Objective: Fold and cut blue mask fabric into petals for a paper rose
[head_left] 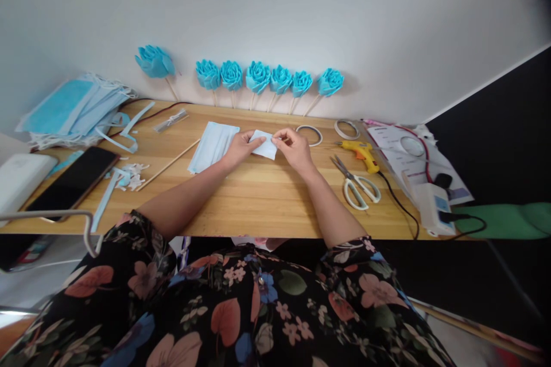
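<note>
Between my hands, above the wooden table, is a small pale blue-white piece of mask fabric (pixel 266 148). My left hand (pixel 241 148) pinches its left side, thumb on top. At its right edge my right hand (pixel 295 148) has thumb and forefinger pressed together on it. A flat pleated light-blue face mask (pixel 212 148) lies just left of my left hand, partly behind it. Near my right hand lies a roll of tape (pixel 319 142). Further right are white-handled scissors (pixel 355 185) and a yellow glue gun (pixel 362 155).
Several blue fabric flowers on sticks (pixel 258 77) lean against the wall. At left are a mask stack (pixel 73 112), a phone (pixel 73 183), a white box-shaped device (pixel 23 183), fabric scraps (pixel 129 176) and a thin stick (pixel 169 164). A power strip (pixel 433 209) with cords stands right.
</note>
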Available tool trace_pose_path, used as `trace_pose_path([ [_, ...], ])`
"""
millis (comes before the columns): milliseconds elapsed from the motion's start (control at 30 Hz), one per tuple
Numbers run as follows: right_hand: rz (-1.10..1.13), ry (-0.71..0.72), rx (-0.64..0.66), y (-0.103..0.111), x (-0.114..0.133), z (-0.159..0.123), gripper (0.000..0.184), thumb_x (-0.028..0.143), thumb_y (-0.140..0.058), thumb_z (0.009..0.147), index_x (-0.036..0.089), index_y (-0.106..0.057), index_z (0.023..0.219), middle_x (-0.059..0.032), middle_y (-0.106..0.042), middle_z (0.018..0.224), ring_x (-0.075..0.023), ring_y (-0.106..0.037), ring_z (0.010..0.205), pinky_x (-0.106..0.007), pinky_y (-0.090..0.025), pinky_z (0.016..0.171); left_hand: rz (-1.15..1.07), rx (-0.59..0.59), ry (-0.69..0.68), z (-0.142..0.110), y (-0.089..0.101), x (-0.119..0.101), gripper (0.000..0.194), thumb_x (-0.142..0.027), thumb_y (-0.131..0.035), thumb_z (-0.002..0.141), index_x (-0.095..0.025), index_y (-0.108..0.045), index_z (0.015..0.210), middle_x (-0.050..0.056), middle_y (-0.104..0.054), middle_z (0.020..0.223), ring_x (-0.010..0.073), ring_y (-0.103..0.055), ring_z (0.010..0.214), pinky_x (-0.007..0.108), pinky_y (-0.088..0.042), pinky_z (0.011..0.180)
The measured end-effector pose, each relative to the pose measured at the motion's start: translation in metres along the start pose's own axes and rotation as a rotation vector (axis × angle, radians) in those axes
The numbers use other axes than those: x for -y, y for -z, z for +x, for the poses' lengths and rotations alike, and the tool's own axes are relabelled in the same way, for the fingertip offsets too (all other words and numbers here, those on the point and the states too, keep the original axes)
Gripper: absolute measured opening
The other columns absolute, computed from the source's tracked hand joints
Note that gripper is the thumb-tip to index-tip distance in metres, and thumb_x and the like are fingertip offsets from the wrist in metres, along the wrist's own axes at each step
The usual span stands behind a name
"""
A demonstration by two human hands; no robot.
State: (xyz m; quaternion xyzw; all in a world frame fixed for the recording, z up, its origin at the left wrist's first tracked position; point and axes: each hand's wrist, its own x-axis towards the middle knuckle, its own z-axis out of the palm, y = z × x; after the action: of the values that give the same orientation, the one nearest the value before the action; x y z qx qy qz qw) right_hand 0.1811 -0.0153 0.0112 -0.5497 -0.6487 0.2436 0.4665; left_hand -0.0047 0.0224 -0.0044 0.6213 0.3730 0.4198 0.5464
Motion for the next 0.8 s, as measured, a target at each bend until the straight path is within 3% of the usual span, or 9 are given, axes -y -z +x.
trace_pose_path([
  [467,0.046,0.019,-0.007,-0.0003,-0.0044,0.0008,0.016,0.038,-0.064,0.083,0.022,-0.064,0.081,-0.0006,-0.07,0.083,-0.0146,-0.059,0.072,-0.029,-0.048,0.072,-0.048,0.019,0.002,0.0013,-0.0011,0.0026,0.049,-0.059,-0.074,0.075,-0.012,-0.072,0.088,0.005,-0.072,0.08,0.0148,-0.062,0.071,0.026,-0.051,0.066],
  [800,0.076,-0.003,-0.013,-0.0011,-0.0095,0.0013,0.017,0.038,-0.065,0.084,0.023,-0.067,0.092,-0.0003,-0.074,0.083,-0.0181,-0.066,0.078,-0.032,-0.05,0.075,-0.087,0.014,0.038,0.0007,-0.0022,0.0016,0.048,-0.059,-0.077,0.071,-0.013,-0.07,0.084,0.004,-0.07,0.075,0.0149,-0.061,0.068,0.027,-0.052,0.062],
])
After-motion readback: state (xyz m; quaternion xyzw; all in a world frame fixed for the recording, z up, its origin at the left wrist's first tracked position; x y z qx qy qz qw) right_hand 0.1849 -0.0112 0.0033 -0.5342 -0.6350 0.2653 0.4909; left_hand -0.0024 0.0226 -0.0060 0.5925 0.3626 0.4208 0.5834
